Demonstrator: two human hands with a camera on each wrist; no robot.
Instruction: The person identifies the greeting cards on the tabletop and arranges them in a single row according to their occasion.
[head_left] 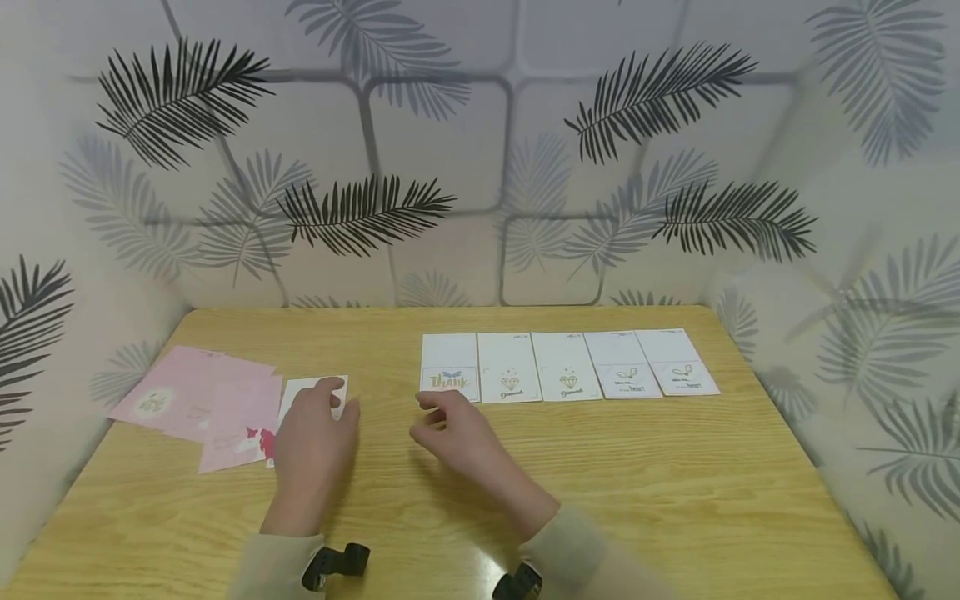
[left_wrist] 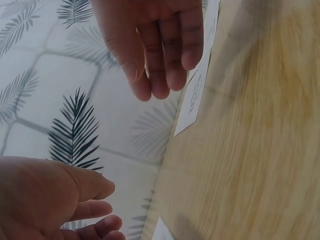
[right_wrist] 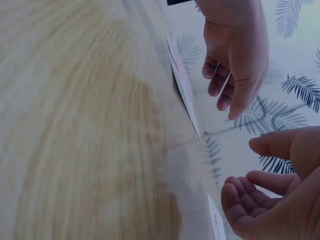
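My left hand (head_left: 317, 429) is over a white card (head_left: 335, 383), hiding most of it; in the left wrist view its fingers (left_wrist: 92, 210) are loosely bent with nothing between them. Toward the middle, my right hand (head_left: 459, 433) hovers just in front of a white card with gold "Thank" lettering (head_left: 450, 354). Its fingers (right_wrist: 250, 197) are relaxed and hold nothing in the right wrist view. Beside that card lie two cards with gold diamonds, a left one (head_left: 510, 358) and a right one (head_left: 566, 358), then two heart-lettered cards, one (head_left: 621, 354) next to the other (head_left: 675, 350).
Several pink cards (head_left: 240, 396) overlap at the left, one bearing a pink-maned unicorn. Everything lies on a wooden table (head_left: 637, 483). Behind it hangs a pale cloth (head_left: 465, 150) with a leaf pattern, which also closes in both sides.
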